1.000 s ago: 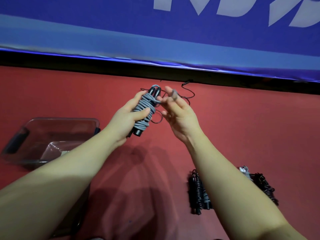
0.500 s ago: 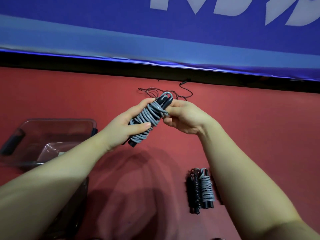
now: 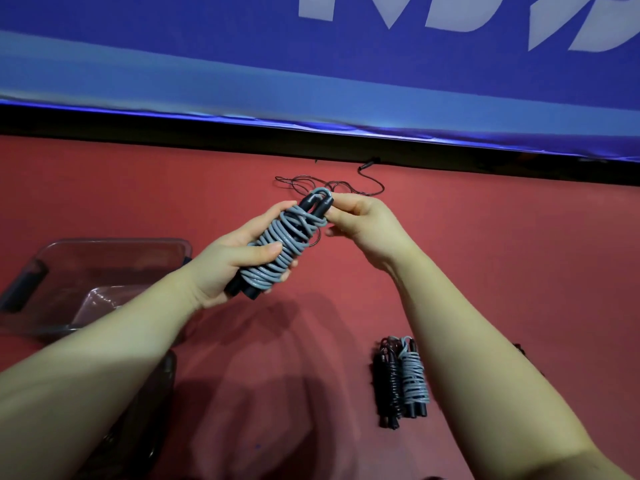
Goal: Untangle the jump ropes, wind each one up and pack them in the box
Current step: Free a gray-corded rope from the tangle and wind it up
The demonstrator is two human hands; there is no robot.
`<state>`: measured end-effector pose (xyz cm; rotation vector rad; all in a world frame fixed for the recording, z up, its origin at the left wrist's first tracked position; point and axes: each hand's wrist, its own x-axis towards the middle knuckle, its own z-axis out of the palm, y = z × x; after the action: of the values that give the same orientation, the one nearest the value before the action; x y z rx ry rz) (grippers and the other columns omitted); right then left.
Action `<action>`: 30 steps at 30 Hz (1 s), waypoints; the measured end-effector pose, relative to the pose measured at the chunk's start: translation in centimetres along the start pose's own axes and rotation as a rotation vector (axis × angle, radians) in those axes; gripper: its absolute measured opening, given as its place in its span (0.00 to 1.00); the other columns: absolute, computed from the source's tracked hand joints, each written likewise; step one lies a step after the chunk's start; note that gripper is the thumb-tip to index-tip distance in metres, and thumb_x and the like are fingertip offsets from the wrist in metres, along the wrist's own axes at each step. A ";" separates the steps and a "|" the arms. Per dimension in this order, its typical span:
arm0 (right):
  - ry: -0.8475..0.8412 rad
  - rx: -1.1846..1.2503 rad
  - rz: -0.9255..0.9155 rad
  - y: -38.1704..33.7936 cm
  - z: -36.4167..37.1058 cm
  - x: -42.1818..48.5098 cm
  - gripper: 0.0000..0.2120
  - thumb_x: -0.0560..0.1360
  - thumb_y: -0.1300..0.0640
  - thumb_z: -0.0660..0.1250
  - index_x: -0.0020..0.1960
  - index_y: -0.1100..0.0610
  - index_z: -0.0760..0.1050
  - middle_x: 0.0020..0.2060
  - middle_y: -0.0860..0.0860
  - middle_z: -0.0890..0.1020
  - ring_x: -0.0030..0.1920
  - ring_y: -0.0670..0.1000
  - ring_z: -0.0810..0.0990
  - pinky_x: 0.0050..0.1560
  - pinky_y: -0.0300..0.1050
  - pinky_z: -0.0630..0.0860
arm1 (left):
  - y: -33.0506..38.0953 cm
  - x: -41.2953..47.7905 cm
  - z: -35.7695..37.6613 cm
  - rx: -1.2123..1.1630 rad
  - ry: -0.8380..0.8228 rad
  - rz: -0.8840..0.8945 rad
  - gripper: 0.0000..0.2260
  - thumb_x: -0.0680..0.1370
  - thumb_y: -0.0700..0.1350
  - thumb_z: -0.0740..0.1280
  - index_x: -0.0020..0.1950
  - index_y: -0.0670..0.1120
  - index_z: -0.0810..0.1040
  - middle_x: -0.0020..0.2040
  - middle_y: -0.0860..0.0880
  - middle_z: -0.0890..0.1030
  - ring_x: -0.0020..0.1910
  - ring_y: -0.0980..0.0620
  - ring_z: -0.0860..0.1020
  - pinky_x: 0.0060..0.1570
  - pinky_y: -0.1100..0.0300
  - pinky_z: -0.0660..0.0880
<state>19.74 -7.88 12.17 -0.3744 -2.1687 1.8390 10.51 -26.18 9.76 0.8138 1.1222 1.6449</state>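
My left hand (image 3: 231, 258) grips a grey jump rope (image 3: 282, 242) wound round its two black handles, held tilted above the red floor. My right hand (image 3: 363, 220) pinches the top end of that bundle, at the grey loop by the handle tips. A thin black jump rope (image 3: 346, 185) lies loose and tangled on the floor behind my hands. Two wound ropes lie side by side at the lower right: a black one (image 3: 389, 382) and a grey one (image 3: 414, 379). The clear plastic box (image 3: 114, 252) with a dark handle stands at the left.
A black strip and a blue banner (image 3: 311, 81) with white letters run along the back of the red floor (image 3: 502, 258). Another dark thing peeks out past my right forearm at the right edge.
My right hand went from spread fingers beside the bundle to a pinch on its top end. The bundle tilted and sank a little in my left hand.
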 end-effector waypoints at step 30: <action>-0.163 0.347 -0.054 0.5 -1.7 -0.5 0.20 0.63 0.56 0.71 0.56 0.58 0.78 0.43 0.47 0.84 0.42 0.43 0.80 0.46 0.35 0.75 | 0.7 -0.4 0.0 -0.083 -0.096 -0.162 0.38 0.62 0.51 0.79 0.70 0.55 0.70 0.40 0.40 0.77 0.34 0.45 0.76 0.24 0.61 0.73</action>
<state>20.84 -6.39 11.88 -0.0935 -1.8788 2.2279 10.41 -26.66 10.37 0.7216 1.0188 1.4927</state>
